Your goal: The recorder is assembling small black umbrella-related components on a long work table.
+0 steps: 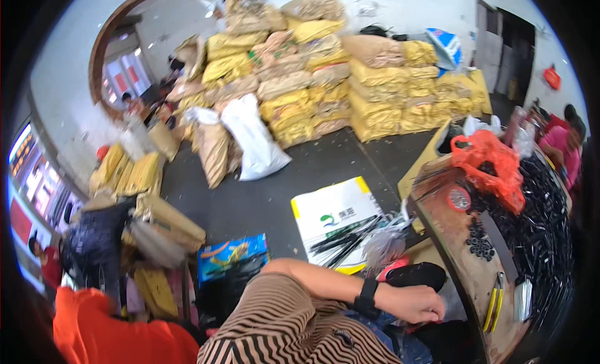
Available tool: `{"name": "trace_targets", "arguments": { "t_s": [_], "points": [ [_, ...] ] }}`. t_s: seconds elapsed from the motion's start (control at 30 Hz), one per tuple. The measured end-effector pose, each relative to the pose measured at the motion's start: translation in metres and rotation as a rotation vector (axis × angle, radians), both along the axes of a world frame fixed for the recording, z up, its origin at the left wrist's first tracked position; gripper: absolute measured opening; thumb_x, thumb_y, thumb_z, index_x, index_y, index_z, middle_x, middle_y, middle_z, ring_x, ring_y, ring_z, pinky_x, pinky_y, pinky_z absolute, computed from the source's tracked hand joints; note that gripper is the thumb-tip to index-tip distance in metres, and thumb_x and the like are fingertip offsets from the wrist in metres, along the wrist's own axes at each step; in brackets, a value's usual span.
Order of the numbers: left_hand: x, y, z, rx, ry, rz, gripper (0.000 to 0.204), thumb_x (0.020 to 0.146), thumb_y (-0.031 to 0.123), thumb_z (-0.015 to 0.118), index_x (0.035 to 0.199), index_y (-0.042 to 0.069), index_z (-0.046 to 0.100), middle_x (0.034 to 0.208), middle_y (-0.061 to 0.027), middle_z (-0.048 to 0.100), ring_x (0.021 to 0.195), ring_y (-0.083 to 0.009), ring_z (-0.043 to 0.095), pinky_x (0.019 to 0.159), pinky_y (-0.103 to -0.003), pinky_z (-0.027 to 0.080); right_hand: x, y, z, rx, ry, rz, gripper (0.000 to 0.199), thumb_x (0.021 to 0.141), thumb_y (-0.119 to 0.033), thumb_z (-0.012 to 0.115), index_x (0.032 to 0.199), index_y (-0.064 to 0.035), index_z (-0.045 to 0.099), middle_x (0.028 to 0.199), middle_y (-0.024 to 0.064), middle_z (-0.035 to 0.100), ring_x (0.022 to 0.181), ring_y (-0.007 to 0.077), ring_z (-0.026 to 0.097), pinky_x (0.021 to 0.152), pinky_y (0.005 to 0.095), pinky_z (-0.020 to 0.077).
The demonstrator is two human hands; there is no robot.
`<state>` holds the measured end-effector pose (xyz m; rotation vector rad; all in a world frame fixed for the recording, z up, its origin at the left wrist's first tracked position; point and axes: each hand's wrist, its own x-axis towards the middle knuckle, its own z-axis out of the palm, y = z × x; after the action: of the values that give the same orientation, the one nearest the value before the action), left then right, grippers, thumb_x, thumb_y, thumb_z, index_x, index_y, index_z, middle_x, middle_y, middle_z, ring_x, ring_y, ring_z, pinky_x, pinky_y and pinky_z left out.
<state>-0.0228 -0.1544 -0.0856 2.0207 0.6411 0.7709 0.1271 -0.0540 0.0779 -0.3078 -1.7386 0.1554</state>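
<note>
At the lower right of centre, the person's left hand (420, 303), a black band (367, 298) on its wrist, is loosely curled, fingers turned under, and whether it grips anything cannot be told; the right hand is out of view. Just right of it, a worn brown wooden bench (460, 236) carries yellow-handled metal pliers (491, 309) and heaped glossy black plastic pieces (537, 226). Beyond, mid-frame, thin black strips (349, 242) lie on a white-and-yellow sheet (325, 204), with stacked yellow sacks (381, 107) at upper centre.

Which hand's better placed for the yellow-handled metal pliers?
Left, probably: the left hand is near the brown wooden table bearing the yellow-handled metal pliers; the right hand isn't in view.
</note>
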Motion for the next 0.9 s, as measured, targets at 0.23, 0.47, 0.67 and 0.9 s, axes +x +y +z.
{"name": "trace_targets", "arguments": {
  "t_s": [0.23, 0.47, 0.67, 0.9],
  "points": [
    [0.031, 0.040, 0.032, -0.039, -0.029, -0.099, 0.017, 0.090, 0.014, 0.058, 0.099, 0.002, 0.065, 0.092, -0.0137, 0.066, 0.088, -0.0293, 0.063, 0.078, -0.037, 0.050, 0.124, -0.023, 0.016, 0.021, -0.124, -0.535, 0.026, 0.097, -0.021, 0.049, 0.111, -0.0028, 0.062, 0.095, 0.0062, 0.066, 0.086, 0.0150, 0.061, 0.076, 0.0266, 0.0483],
    [0.072, 0.073, 0.034, -0.198, 0.038, -0.212, 0.012, 0.084, 0.002, 0.062, 0.095, -0.001, 0.066, 0.088, -0.0129, 0.067, 0.080, -0.0227, 0.065, 0.073, -0.029, 0.050, 0.192, -0.158, 0.041, -0.176, -0.342, -1.265, 0.026, 0.096, -0.021, 0.049, 0.109, -0.0030, 0.063, 0.093, 0.0058, 0.066, 0.084, 0.0146, 0.061, 0.075, 0.0264, 0.0485],
    [0.039, 0.079, 0.106, 0.066, -0.105, 0.018, 0.015, 0.078, -0.005, 0.063, 0.092, -0.001, 0.067, 0.087, -0.0115, 0.067, 0.080, -0.0192, 0.064, 0.069, -0.028, 0.049, 0.196, -0.151, 0.042, -0.108, -0.337, -1.335, 0.025, 0.096, -0.022, 0.049, 0.106, -0.0031, 0.064, 0.092, 0.0054, 0.066, 0.083, 0.0143, 0.061, 0.073, 0.0262, 0.0487],
    [-0.001, 0.074, 0.072, -0.151, -0.102, 0.087, 0.010, 0.083, 0.000, 0.063, 0.092, -0.002, 0.067, 0.083, -0.0090, 0.067, 0.072, -0.0131, 0.061, 0.066, -0.024, 0.047, 0.289, -0.042, -0.085, -0.643, -0.672, -1.450, 0.041, 0.079, -0.029, 0.071, 0.106, -0.0008, 0.060, 0.095, 0.0163, 0.064, 0.083, 0.0280, 0.064, 0.074, 0.0380, 0.0520]
  ]
}}
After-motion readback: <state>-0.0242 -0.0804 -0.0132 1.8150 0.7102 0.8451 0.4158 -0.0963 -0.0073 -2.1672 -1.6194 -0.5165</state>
